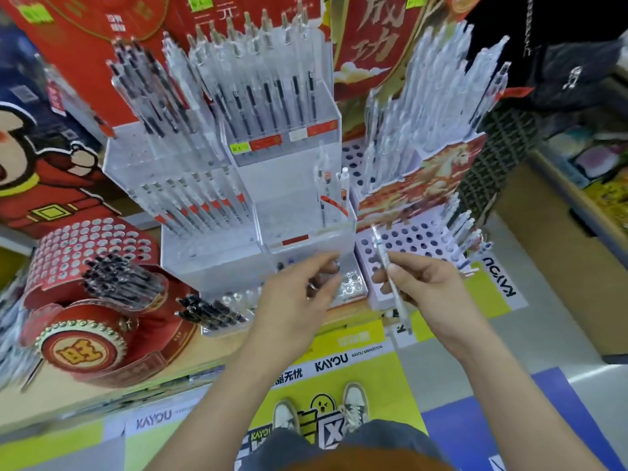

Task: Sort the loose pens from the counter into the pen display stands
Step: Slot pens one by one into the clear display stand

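A yellow floor sticker [384,379] with "KAYOU" lettering lies on the ground, and a pair of white sneakers [285,416] stands on it. Just right of the sticker is a blue floor patch [509,419], and further right a cardboard box [550,266]. Far beyond the sticker hangs a red banner [373,39] with gold characters. Off to its far left is a cartoon figure in red [44,171].

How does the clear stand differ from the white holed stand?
The clear stand has open bins where pens lean loosely; the white holed stand stands pens in round holes. The clear stand is see-through; the holed stand is opaque, with a horse picture. Both are tiered and hold clear pens.
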`<control>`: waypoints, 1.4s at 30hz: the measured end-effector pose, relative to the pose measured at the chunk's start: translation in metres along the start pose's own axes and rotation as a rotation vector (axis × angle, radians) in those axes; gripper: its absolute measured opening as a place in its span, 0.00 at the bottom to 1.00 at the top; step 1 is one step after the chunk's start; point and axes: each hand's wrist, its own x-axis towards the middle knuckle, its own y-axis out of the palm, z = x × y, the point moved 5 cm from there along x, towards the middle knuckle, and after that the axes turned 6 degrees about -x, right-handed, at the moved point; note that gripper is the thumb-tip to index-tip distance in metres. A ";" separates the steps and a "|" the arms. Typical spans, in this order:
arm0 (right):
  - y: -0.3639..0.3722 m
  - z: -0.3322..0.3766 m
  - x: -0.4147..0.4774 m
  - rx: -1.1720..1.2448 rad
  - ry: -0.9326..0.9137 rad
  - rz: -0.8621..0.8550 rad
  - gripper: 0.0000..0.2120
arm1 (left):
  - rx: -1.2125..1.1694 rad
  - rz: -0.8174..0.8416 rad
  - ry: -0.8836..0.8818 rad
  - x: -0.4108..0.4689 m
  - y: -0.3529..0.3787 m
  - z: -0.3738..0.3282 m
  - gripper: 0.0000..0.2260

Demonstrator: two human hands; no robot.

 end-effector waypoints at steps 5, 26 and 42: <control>0.007 0.001 -0.004 0.015 -0.018 0.170 0.07 | -0.511 0.045 -0.237 0.020 0.041 -0.006 0.11; -0.123 0.012 0.040 -0.527 -0.149 -0.543 0.16 | -0.518 -0.136 -0.040 0.061 0.069 -0.030 0.06; -0.141 -0.052 0.048 -0.274 0.028 -0.200 0.26 | -0.304 0.137 0.004 0.098 0.151 -0.025 0.03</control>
